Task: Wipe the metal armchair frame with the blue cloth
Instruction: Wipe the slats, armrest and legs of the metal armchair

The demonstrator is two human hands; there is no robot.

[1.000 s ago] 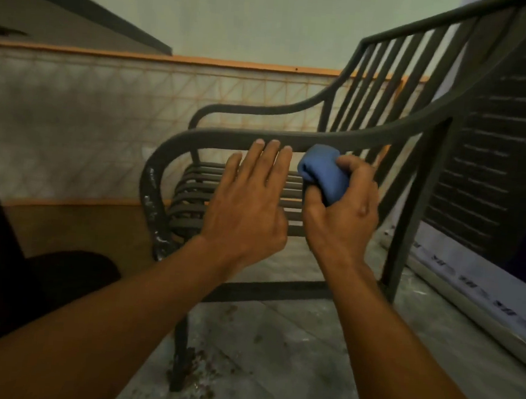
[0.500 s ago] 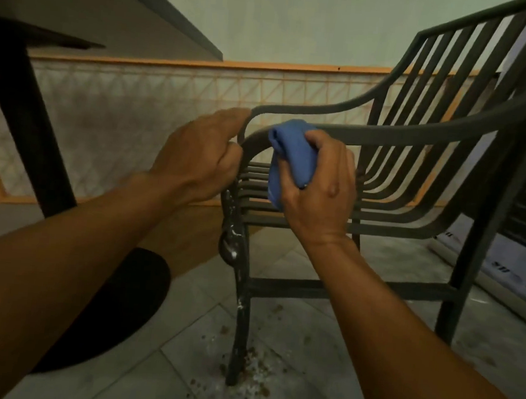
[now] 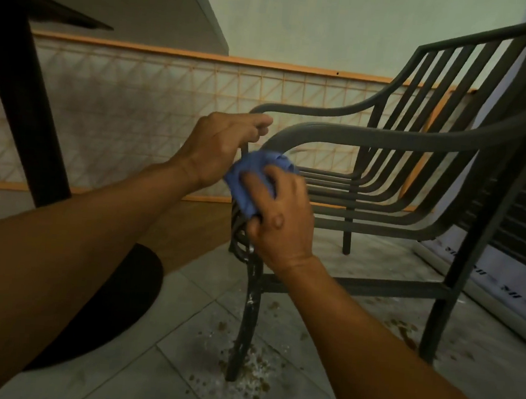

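Note:
A dark metal armchair (image 3: 386, 136) with slatted seat and back stands on the tiled floor, its front leg near the middle of the view. My left hand (image 3: 218, 145) is curled around the front curve of the near armrest. Just below it, my right hand (image 3: 280, 219) grips the bunched blue cloth (image 3: 250, 182) and presses it against the upper part of the front leg, where the armrest bends down. Part of the cloth is hidden under my fingers.
A dark table post (image 3: 26, 108) with a round black base (image 3: 114, 307) stands at the left. Brown crumbs and white specks (image 3: 250, 378) lie on the floor around the chair's front foot. A tiled wall with an orange trim runs behind.
My right hand has slid the cloth from the top of the armrest down onto the front leg. My left hand has closed on the armrest's front curve. The view has shifted left.

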